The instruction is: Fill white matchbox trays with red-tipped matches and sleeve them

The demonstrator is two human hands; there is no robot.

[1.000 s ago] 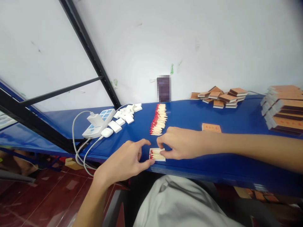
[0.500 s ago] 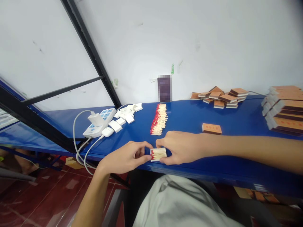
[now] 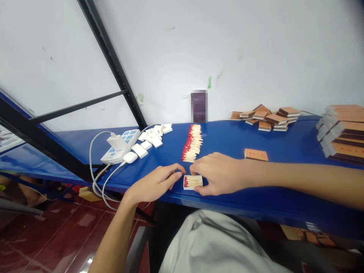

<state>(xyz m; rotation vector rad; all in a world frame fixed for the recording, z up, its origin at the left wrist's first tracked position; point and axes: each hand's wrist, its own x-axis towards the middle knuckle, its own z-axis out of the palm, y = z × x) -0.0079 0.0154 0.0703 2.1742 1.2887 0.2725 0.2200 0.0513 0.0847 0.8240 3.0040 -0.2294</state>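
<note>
A small white matchbox tray lies near the front edge of the blue table, with several red-tipped matches inside, their heads to the left. My right hand grips the tray's right end between thumb and fingers. Just off the tray's left end is my left hand, its fingers loosely bent and slightly apart, nothing visible in them. Beyond the tray, a long row of loose matches stretches toward the wall, red heads to the left.
White empty-looking trays are heaped at left beside a power strip with cables. One closed matchbox lies at right. Behind it is a matchbox pile, and stacked matchboxes stand far right. A black metal post rises at left.
My left thumb and fingers have come away from the tray's left end. My right hand keeps its hold on the tray. The whole view has shifted slightly.
</note>
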